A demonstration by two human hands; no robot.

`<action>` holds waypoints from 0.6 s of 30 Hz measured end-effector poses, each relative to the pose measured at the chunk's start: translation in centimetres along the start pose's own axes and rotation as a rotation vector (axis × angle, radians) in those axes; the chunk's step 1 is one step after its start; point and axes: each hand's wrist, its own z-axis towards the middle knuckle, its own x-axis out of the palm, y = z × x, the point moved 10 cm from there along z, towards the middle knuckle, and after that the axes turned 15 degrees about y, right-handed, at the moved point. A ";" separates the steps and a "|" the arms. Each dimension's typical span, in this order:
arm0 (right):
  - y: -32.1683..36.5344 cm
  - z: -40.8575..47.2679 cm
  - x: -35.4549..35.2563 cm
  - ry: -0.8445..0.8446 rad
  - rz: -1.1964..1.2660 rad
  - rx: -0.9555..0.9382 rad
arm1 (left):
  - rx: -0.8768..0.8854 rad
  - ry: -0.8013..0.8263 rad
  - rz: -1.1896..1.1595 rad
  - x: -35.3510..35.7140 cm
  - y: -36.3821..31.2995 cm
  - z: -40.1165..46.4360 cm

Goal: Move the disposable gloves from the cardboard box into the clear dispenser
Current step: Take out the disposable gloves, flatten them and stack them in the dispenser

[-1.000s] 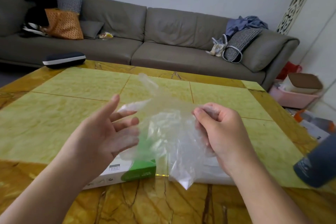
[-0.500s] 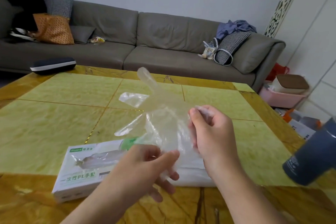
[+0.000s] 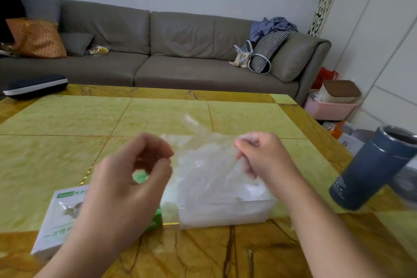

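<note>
left hand: mine, fingers curled toward the thumb at the glove's left edge, too blurry to tell if it's actually pinching
right hand: pinching the top right edge of the glove
disposable glove: clear plastic, held up between my hands above the dispenser
clear dispenser: on the worktop right under the glove
cardboard box: white and green, just left of the dispenser, partly behind my left arm
dark blue tumbler: off to the right
</note>
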 end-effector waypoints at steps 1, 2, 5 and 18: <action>-0.2 -0.1 0.3 0.035 -0.043 0.016 | 0.109 0.022 0.114 0.7 -1.9 0.5; -0.3 -0.1 0.5 0.059 -0.086 0.029 | 0.172 0.080 0.222 2.1 -3.1 1.2; -0.5 -0.2 0.8 0.105 -0.222 0.068 | 0.059 0.405 0.486 8.8 -0.8 4.4; -1.6 1.1 -0.8 0.013 -0.689 0.126 | -0.359 1.036 0.821 17.3 7.6 6.2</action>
